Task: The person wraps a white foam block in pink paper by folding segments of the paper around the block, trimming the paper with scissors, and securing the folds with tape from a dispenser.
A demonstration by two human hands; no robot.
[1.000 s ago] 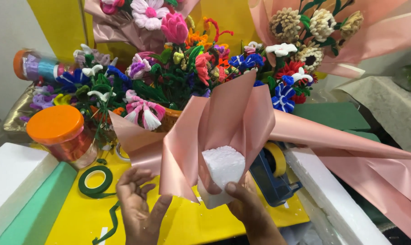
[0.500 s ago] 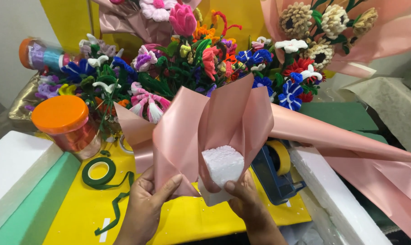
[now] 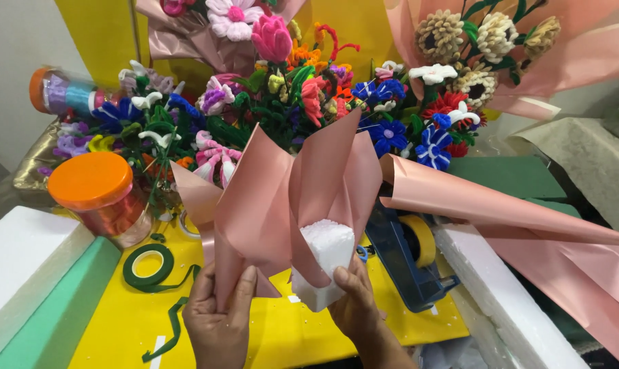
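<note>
Both of my hands have shifted little over the last second, but my left hand [image 3: 217,321], which hung open and clear of the paper a second ago, has closed in and now presses flat against the folded pink wrapping paper [image 3: 282,198]. My left grip is clenched on the paper's lower pleats, fingers spread up the front so the folds stay gathered into a fan and do not spring apart. My right hand [image 3: 357,307] cups the white foam block [image 3: 326,263] from below and behind, thumb on its front face; that grip is closed on the block, holding it upright so the paper can wrap round its sides. The block sits in the middle of the view, nestled in the paper's pocket, lifted above the yellow table [image 3: 118,321].

A roll of green floral tape [image 3: 149,266] lies on the table just left of my left hand, its loose end trailing toward me. An orange-lidded jar [image 3: 94,191] stands further left, beside a white foam slab [image 3: 22,260]. A blue tape dispenser [image 3: 408,263] sits just right of the block, within reach of my right hand. Pipe-cleaner flowers [image 3: 289,89] crowd the back.
</note>
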